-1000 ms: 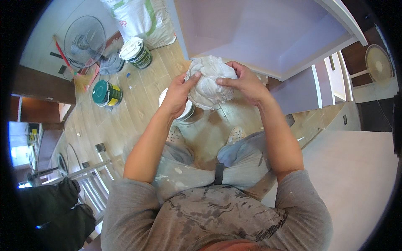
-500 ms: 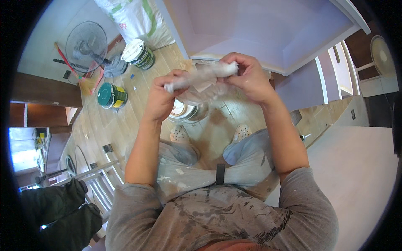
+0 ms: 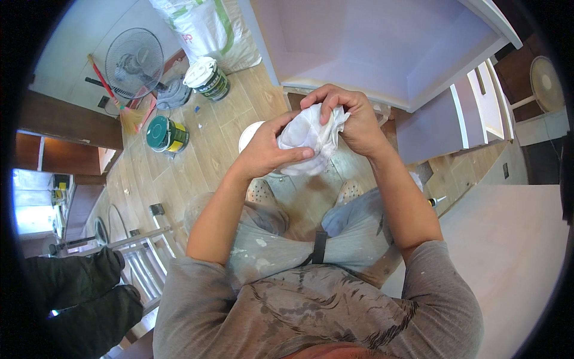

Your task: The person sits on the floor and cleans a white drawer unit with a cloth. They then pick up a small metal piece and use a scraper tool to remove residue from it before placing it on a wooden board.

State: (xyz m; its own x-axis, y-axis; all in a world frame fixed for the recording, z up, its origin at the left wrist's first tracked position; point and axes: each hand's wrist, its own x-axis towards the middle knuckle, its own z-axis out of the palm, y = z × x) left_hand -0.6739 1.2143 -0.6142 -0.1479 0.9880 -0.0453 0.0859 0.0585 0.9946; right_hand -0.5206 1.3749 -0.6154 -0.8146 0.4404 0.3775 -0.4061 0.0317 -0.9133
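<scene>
A hand can be moved through the open space over the floor (image 3: 209,143) between the green bucket (image 3: 167,134) and the left hand (image 3: 272,146). The way ahead is blocked by the big pale cabinet (image 3: 359,48), and the right side by the low cupboard (image 3: 430,125). Below the left hand, room is taken up by the white bucket (image 3: 246,136).

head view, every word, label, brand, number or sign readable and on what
White sack: red lettering, green shapes; not transcribed.
White-topped bucket: pale lettering on dark green; not transcribed.
Green-lidded bucket: label too small to read.
White cloth between left hand and right hand: none visible.
</scene>
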